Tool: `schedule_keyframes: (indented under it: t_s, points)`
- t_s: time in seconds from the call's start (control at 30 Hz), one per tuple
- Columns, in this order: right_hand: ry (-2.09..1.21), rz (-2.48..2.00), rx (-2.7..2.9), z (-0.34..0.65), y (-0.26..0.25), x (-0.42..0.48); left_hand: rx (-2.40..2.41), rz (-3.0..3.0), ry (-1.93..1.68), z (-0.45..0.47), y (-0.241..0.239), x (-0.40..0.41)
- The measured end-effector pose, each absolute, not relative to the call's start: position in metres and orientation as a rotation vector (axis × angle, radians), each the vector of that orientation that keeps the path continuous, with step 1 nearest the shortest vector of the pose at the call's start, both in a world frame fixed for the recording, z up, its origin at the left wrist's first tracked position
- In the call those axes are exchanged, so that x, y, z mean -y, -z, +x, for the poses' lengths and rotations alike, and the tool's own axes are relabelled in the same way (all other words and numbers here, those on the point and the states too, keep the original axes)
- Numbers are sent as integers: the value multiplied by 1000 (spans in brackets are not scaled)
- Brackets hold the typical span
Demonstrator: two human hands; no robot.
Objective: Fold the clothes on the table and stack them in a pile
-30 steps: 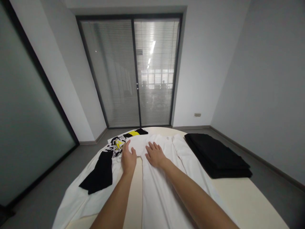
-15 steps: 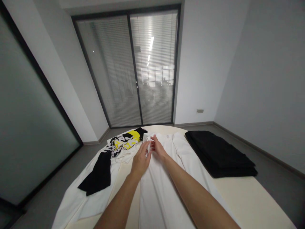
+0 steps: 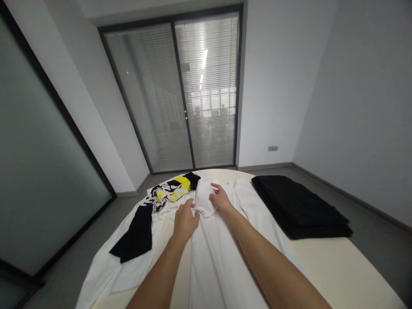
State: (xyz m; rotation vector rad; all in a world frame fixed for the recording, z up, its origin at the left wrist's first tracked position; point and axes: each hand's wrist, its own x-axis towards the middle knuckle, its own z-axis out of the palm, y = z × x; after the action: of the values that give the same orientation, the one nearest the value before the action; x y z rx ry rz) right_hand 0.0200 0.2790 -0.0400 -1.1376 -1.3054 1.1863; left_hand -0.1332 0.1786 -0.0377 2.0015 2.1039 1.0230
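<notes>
A white garment (image 3: 209,253), with what looks like a button near its far edge, lies lengthwise on the table before me. On its far left part a white flap of cloth (image 3: 203,195) is spread. My left hand (image 3: 185,221) rests at the flap's near left corner, thumb and fingers apart. At the flap's right side is my right hand (image 3: 222,201), its index finger stretched out and thumb apart, touching the cloth. Left of my hands lies a rumpled black, white and yellow printed garment (image 3: 174,189) on top of more white cloth (image 3: 131,279).
A folded stack of black cloth (image 3: 299,208) sits on the right of the cream table (image 3: 347,274), whose far edge is rounded. Beyond are a glass door with blinds (image 3: 170,98), a wall socket (image 3: 272,148) and a frosted glass panel (image 3: 38,141) at left.
My hands were close together with white cloth bunched between them. Now they have moved apart, the left one nearer and leftward, and the white flap lies spread between them.
</notes>
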Motion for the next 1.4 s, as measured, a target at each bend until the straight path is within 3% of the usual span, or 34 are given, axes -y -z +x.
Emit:
schedule_keyframes:
  t_s: [0.17,0.33,0.47,0.7,1.0,1.27,1.4]
  points:
    - [-1010,-1202,1414,29,31,-272,-2112,2011,-1017,-136,36,-178]
    - [-411,-1341,1905,30,15,-252,-2138,1971,-1049,-138,36,-178]
    - [-318,-1411,2183,24,14,-241,-2110,1960,-1075,-137,34,-178]
    - [-108,-1529,2160,27,19,-241,-2033,1851,-1218,-133,34,-180]
    - [-587,-1534,1933,21,4,-241,-1758,1721,-1466,-118,31,-185]
    - [-638,-1597,1903,28,-9,-250,-1573,1629,-1571,-94,25,-178]
    - [-943,-1540,1820,29,-10,-257,-1513,1597,-1597,-91,22,-177]
